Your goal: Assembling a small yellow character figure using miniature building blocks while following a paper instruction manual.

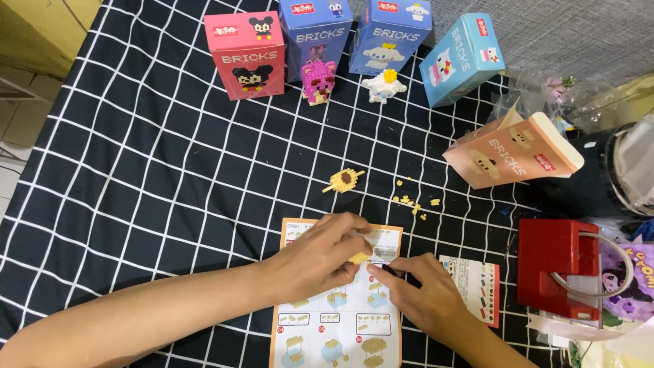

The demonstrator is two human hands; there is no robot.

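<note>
Small yellow brick assembly (pixel 359 257), over the instruction sheet (pixel 338 320) on the black checked cloth (pixel 136 170): pinched by left hand (pixel 320 255) fingertips, right hand (pixel 419 293) fingertips pressing beside it; likely light, rigid, fragile at joints, best gripped at its sides.

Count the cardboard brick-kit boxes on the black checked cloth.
5: pink box, dark blue box and blue box upright along the far edge, light blue box tilted, open peach box lying at right.
</note>
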